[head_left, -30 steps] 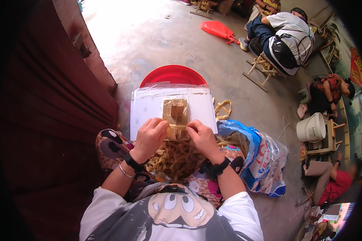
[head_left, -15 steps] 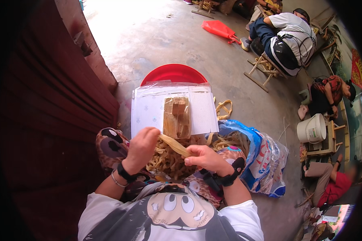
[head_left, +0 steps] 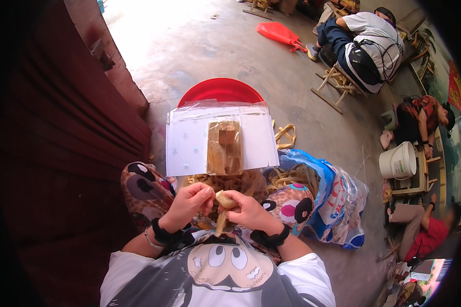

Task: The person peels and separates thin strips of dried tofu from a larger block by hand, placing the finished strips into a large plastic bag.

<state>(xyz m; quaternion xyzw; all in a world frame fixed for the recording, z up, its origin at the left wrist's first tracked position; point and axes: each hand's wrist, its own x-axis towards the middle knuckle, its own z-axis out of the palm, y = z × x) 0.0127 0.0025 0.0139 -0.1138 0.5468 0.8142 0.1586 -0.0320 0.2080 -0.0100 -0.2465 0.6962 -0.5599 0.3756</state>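
Note:
A pale yellow flat strip (head_left: 224, 201), like dried plant fibre, is folded over between my hands, with its tail hanging down toward my shirt. My right hand (head_left: 252, 211) pinches the strip at its fold. Just left of the fold, my left hand (head_left: 188, 205) is closed, thumb against curled fingers; whatever it may hold is hidden. Beyond my hands, a wooden block (head_left: 224, 148) wrapped in clear film rests on a white board (head_left: 187, 133). Under the board's near edge lie many similar strips (head_left: 230, 182), partly covered by my hands.
A red round basin (head_left: 220, 90) shows behind the board. By my right knee stands a blue and white plastic bag (head_left: 338, 204) holding strips. A red plastic bag (head_left: 279, 35) lies on the floor. People sit along the right, near a white bucket (head_left: 397, 160). A dark red curtain (head_left: 77, 153) hangs left.
My hands have drawn closer together and nearer my body. The strip, stretched out between them before, is now folded over in my right hand.

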